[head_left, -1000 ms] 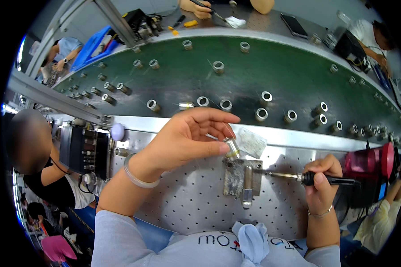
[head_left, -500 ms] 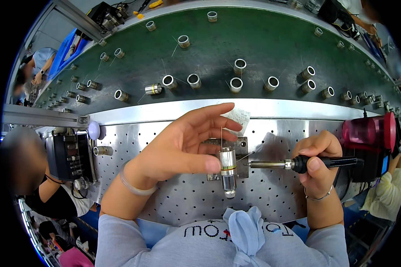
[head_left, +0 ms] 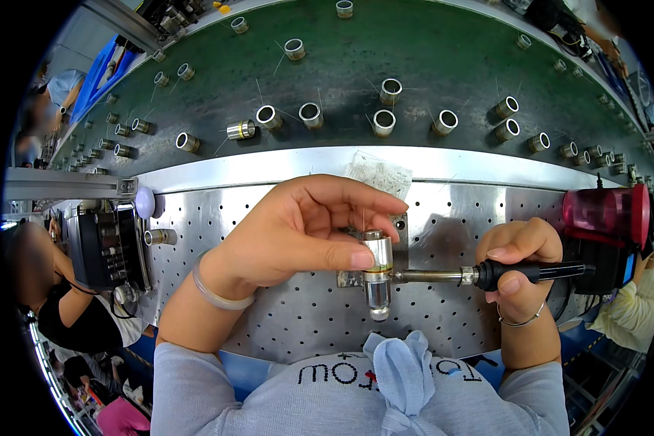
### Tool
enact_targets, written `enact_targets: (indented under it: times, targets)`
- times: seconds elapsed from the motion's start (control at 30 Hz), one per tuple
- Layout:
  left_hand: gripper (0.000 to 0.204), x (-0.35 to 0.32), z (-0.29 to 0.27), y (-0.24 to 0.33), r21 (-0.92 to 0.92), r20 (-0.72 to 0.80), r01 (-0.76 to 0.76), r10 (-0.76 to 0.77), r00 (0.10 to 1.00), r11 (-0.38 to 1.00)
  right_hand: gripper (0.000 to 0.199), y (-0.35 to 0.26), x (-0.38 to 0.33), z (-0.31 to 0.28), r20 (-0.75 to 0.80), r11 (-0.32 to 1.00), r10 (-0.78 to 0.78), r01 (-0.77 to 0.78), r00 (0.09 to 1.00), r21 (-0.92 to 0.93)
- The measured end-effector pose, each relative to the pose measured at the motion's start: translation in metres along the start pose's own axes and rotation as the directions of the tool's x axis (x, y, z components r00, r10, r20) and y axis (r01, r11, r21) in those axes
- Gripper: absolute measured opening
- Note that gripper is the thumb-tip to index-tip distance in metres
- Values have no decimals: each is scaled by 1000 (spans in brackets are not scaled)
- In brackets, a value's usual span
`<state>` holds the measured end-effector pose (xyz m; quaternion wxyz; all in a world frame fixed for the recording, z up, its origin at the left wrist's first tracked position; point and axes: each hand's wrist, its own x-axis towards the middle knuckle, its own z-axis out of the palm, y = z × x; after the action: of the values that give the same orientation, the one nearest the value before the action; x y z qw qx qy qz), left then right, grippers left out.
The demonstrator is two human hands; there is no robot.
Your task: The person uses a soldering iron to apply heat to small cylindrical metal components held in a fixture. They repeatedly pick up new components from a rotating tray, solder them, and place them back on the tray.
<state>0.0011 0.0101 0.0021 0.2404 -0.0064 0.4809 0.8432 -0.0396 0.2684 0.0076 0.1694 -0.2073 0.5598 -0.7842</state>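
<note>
A shiny metal cylinder (head_left: 377, 278) with a yellow band and a rounded lower end stands in front of me. My left hand (head_left: 309, 225) curls round its upper part, thumb pressed on the near left side and fingertips by the top. A thin wire rises beside those fingers. From the right, my right hand (head_left: 521, 259) grips a soldering iron (head_left: 490, 276) by its black handle. The iron's tip meets the cylinder's right side near the yellow band; exact contact is hard to make out. Partly hidden behind the cylinder is a metal block (head_left: 400, 251).
Several metal rings with wires stand on the green belt (head_left: 429, 51) beyond the perforated metal bench (head_left: 298, 320). A crumpled paper (head_left: 378, 171) lies at the bench's back edge. A loose metal sleeve (head_left: 160, 237) and black device (head_left: 98, 247) sit left; a pink-red container (head_left: 607, 216) stands right.
The iron's tip has moved left up to the cylinder's side. My left thumb and fingers have closed onto the cylinder's upper part. The view has shifted slightly.
</note>
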Motion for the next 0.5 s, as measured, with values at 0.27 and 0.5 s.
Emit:
enact_targets:
  times: [0.27,0.5]
  targets:
    - [18,1,2,-5,56,-14,-201,202,979,978,26,0,-3,-3,-26,1000,-9,9,1000,-20]
    - [15,2,3,-6,97,9,-244,244,970,965,26,1,-1,-3,52,998,-38,41,998,-56]
